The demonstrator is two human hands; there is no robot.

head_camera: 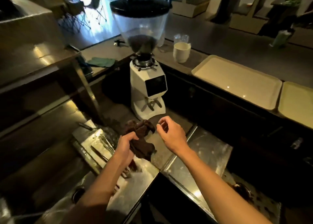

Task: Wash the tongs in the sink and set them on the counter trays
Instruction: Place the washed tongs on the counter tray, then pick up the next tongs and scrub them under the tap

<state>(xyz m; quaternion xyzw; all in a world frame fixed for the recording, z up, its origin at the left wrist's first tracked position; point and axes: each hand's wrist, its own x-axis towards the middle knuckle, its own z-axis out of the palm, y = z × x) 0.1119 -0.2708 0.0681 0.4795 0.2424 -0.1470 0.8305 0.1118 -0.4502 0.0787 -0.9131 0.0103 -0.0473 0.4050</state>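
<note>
Gripping cloth (pixel 140 139), left hand (pixel 125 145) (trays (pixel 237 81) apart)

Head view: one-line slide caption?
Before the coffee grinder, left hand grips a dark cloth, right hand hovers empty; two trays wait nearby.

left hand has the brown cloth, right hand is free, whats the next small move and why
Probably bring the right hand across to pinch the loose upper bunch of the brown cloth. The left hand grips just one side of it, so the rest hangs crumpled, and the right hand's fingers hover empty right beside it.
</note>
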